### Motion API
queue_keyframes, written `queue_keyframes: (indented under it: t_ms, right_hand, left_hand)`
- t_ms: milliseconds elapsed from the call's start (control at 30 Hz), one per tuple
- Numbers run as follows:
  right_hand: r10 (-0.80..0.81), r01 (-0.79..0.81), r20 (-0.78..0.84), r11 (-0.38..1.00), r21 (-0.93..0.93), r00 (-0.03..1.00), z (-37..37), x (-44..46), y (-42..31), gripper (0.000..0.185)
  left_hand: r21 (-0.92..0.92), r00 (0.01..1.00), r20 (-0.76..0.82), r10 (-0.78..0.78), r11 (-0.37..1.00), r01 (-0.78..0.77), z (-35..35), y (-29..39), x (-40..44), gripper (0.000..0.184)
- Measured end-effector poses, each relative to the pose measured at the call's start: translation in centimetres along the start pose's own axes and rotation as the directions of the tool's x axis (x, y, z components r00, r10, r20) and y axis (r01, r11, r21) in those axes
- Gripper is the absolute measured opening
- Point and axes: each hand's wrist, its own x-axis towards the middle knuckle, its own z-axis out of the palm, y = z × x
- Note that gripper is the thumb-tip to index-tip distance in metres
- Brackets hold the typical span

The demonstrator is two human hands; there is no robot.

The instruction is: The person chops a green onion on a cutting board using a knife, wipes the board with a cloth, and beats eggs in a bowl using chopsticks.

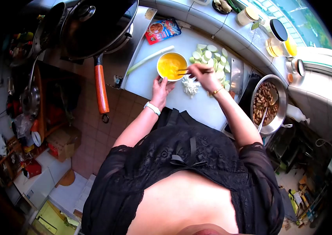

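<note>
My left hand (161, 91) grips the near side of a small bowl (158, 70), thumb against its rim. Inside it is yellow beaten egg (169, 64). A pair of chopsticks (182, 72) is pinched in my right hand (202, 75), and their tips dip into the egg. Motion slightly blurs the right fingers. Just below the chopsticks, chopped white pieces (190, 86) lie heaped on the white worktop (150, 62). Pale green slices (212, 48), perhaps of a gourd, spread out beyond my right hand. A long green-white stalk (151, 59) lies left of the bowl.
A lidded wok (95, 33) sits at the upper left, its orange handle (101, 89) jutting toward me. A cleaver (236, 74) lies right of the slices. Farther right stands a metal basin (283, 90) of peanuts with a spoon. A red-blue packet (163, 30) lies behind the bowl.
</note>
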Motion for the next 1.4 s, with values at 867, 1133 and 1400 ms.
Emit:
queue_keyframes:
  t_ms: [867,1133,1400]
  right_hand:
    - [0.068,-0.083,0.071,0.967,0.239,0.995,-1.3,1.0,3.3,0.029]
    - [0.082,-0.119,0.199,0.976,0.182,0.977,-1.9,1.6,2.7,0.032]
    - [-0.012,0.009,0.034,0.997,0.080,0.999,-2.1,1.5,-1.4,0.022]
  left_hand:
    - [0.025,1.000,0.008,0.010,1.000,-0.010,0.0,-0.1,0.0,0.061]
    - [0.034,1.000,-0.016,0.013,0.999,-0.013,0.5,-0.3,0.1,0.060]
    - [-0.025,1.000,-0.002,0.012,1.000,-0.012,0.3,-0.7,0.3,0.059]
